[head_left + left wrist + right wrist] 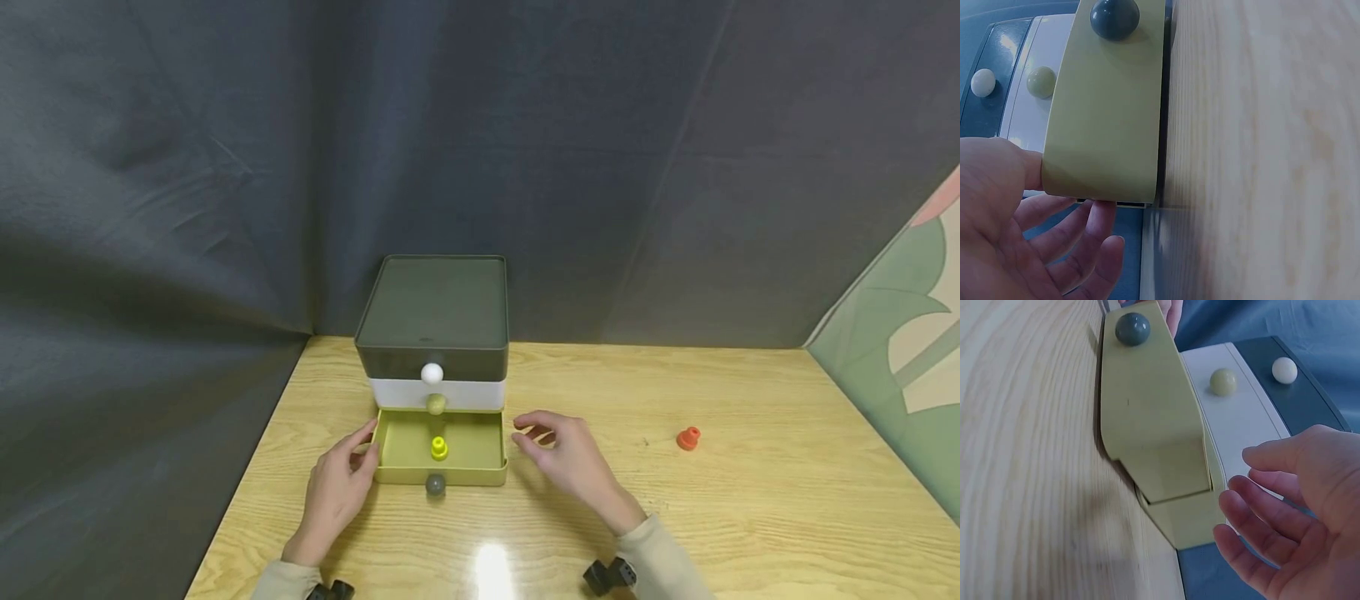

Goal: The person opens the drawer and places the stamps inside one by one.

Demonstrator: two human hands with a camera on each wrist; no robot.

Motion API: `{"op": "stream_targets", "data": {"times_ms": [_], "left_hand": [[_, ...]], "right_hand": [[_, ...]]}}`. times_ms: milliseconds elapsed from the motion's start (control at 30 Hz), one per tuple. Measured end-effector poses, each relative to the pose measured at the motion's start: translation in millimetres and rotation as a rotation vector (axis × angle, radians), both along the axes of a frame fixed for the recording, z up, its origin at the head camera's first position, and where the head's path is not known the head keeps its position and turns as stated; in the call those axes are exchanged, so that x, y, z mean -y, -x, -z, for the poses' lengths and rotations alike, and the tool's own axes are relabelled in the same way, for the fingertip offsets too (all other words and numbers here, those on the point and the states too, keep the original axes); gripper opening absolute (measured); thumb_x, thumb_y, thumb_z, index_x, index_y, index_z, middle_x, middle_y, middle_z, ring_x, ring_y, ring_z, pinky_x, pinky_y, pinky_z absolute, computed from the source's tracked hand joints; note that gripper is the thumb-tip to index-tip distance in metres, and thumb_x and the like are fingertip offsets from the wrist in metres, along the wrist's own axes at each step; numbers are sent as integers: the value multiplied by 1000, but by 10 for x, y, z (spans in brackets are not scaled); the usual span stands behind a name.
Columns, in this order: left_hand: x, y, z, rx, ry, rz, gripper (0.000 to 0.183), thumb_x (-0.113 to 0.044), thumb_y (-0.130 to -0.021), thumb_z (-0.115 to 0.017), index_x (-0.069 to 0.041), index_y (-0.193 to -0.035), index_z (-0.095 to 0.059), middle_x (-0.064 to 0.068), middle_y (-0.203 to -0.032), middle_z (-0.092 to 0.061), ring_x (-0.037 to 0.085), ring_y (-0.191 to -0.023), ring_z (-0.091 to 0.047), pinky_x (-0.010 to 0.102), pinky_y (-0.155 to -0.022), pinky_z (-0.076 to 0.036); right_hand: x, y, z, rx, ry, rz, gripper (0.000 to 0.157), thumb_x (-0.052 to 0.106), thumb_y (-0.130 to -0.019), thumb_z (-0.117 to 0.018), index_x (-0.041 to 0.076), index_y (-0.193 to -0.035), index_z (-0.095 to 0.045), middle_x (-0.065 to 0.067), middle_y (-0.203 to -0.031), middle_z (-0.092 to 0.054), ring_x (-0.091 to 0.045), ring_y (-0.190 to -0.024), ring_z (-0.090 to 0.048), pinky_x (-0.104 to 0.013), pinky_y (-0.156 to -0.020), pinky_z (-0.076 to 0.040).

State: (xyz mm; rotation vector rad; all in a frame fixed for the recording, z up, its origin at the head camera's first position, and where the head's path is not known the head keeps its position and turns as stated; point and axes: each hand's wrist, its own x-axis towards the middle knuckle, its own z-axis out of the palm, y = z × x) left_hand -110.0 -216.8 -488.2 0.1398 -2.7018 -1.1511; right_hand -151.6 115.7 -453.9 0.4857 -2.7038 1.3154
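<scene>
A small drawer cabinet (pixel 431 304) stands on the table with its olive-green bottom drawer (pixel 468 476) pulled out. Inside that drawer sits a yellow stepped peg-like piece (pixel 439 448). My left hand (pixel 335 492) holds the drawer's left side near the front corner, thumb at the top edge and fingers along the outside; the thumb tip is hidden in the left wrist view. Just off the drawer's right side, my right hand (pixel 572 462) hovers with loosely bent fingers (pixel 1260 512) and nothing in them. Farther right lies an orange-red piece (pixel 688 438) of similar shape.
Above the pulled-out drawer are a white drawer (pixel 397 392) with a green knob (pixel 436 404) and a dark grey one with a white knob (pixel 432 373). Dark cloth (pixel 555 167) hangs behind and left of the wooden table (pixel 600 383). A patterned panel (pixel 892 367) borders the right.
</scene>
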Motion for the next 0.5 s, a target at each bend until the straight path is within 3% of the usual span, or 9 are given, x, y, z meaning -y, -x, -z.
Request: {"op": "stream_targets", "data": {"times_ms": [500], "left_hand": [[-12,-8,0,-30,-8,-6,42,-19,-107,-62,-12,-148,-65,12,-134,-75,27,-99,-78,29,-70,-52]], "right_hand": [[-495,-48,-22,-26,-43,116,20,13,-97,-78,8,-115,-81,-6,-107,-82,-20,-85,-77,-34,-76,-62]]}}
